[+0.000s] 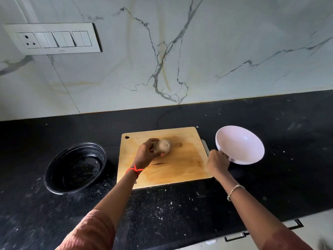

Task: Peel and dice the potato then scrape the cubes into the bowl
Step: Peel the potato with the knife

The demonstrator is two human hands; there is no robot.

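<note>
Left hand (145, 154) cups knobbly potato (163, 146) on wooden board (180, 170); right hand (218, 163) grips grey flat knife (205, 146) beside glossy round bowl (241, 141).

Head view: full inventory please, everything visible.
potato: 1, tan, on the cutting board
cutting board: 1, light wood, mid-counter
white bowl: 1, white, right of the board
black dish: 1, black, left of the board
metal tool: 1, grey, at the board's right edge, kind unclear
counter: 1, speckled black
switch panel: 1, white, wall upper left
wall: 1, white veined marble
left hand: 1, grips the potato, red thread on wrist
right hand: 1, grips the metal tool, bracelet on wrist
</note>
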